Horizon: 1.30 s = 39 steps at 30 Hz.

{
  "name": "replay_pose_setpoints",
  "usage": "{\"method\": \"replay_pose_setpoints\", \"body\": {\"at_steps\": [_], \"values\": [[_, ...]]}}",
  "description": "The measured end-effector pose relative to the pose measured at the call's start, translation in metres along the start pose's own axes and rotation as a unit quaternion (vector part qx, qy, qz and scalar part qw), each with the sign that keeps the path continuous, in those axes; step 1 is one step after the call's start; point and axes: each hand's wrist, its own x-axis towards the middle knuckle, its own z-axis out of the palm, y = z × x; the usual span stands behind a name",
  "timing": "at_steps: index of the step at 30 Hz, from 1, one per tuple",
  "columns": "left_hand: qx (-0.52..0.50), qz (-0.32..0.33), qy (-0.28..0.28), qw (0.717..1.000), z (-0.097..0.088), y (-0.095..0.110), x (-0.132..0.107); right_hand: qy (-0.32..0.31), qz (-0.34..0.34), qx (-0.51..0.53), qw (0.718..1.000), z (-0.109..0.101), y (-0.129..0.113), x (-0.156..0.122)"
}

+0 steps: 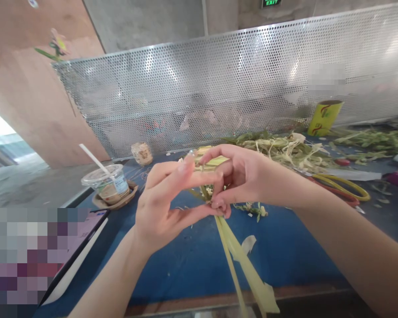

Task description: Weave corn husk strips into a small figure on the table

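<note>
My left hand (pixel 164 198) and my right hand (pixel 243 174) meet above the blue table top. Both are closed in a pinch around the upper end of some long pale yellow-green leaf strips (pixel 237 251). These hang down from my fingertips toward the table's front edge. Small white flowers and green bits (pixel 206 191) show in the gap between the hands. My fingers hide the exact spot where the strips are gripped. Just behind my right hand lies a small green sprig (pixel 259 212). A pale torn scrap (pixel 249 244) appears beside the strips.
At left are a lidded plastic cup (pixel 111 185) with a straw and a tablet-like device (pixel 86 229). A jar (pixel 142 153) stands behind. Right of my hands lie leaf trimmings (pixel 285 148), scissors-like yellow and red handles (pixel 354 187) and a yellow tube (pixel 325 118). A perforated metal screen (pixel 199 84) closes the back.
</note>
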Motion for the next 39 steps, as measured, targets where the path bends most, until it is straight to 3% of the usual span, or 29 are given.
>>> {"method": "replay_pose_setpoints", "body": {"at_steps": [4,7,13,15,19,22,29,36,38,39], "values": [[-0.016,-0.018,-0.012,1.0,0.0,0.008,0.0,-0.001,0.005,0.016,1.0,0.001,-0.001,-0.001],[-0.039,-0.051,0.015,0.998,0.002,0.015,0.001,-0.006,0.004,0.013,1.0,0.001,-0.002,-0.002],[-0.095,-0.193,0.011,0.977,0.001,0.023,0.005,0.002,0.001,0.004,1.0,0.001,-0.003,-0.002],[-0.05,-0.179,0.003,0.983,-0.003,0.022,0.004,0.014,-0.007,0.005,1.0,0.001,-0.003,-0.002],[0.088,-0.066,-0.032,0.993,-0.012,0.018,-0.002,0.041,-0.02,-0.005,0.999,-0.001,-0.002,-0.002],[0.094,-0.021,-0.029,0.995,-0.013,0.015,-0.004,0.044,-0.01,-0.014,0.999,-0.004,-0.003,-0.003],[0.025,-0.104,0.023,0.994,-0.015,0.012,-0.004,0.037,0.003,-0.005,0.999,-0.004,-0.003,-0.003],[0.048,-0.148,-0.125,0.98,-0.007,0.022,0.006,0.022,0.003,0.008,1.0,-0.002,-0.001,-0.002],[0.061,-0.153,-0.113,0.98,-0.009,0.024,0.008,0.023,0.002,0.007,1.0,-0.002,-0.001,-0.002],[0.06,-0.159,-0.08,0.982,-0.013,0.024,0.009,0.027,0.002,0.005,1.0,-0.003,-0.001,-0.002]]}}
